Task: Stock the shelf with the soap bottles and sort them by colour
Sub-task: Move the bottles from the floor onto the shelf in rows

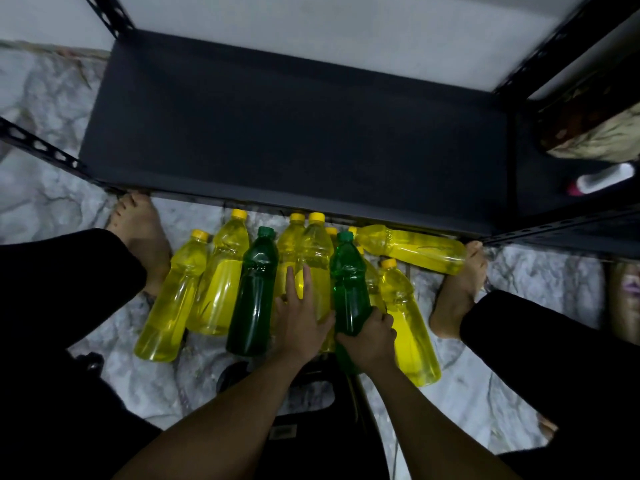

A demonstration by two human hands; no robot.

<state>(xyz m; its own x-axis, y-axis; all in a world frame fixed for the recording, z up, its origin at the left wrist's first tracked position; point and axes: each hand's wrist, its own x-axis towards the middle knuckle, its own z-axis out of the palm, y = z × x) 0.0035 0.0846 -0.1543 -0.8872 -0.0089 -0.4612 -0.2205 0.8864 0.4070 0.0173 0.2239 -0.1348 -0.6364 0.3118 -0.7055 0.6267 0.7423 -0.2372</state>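
Note:
Several yellow soap bottles lie on the marble floor in front of the dark shelf board [294,133], among them one at far left [169,303] and one lying crosswise at right [412,249]. Two green bottles lie with them. My right hand [372,339] grips the lower body of the right green bottle [348,289]. My left hand [301,317] rests with straight fingers on a yellow bottle [313,258], beside the left green bottle [254,292]. The shelf board is bare.
My bare feet [143,233] [460,289] and black-clad knees flank the bottles. Black perforated shelf posts [41,147] stand at the corners. A white and pink container [604,178] and patterned cloth [595,133] sit on the neighbouring shelf at right. A black stool [311,393] is under me.

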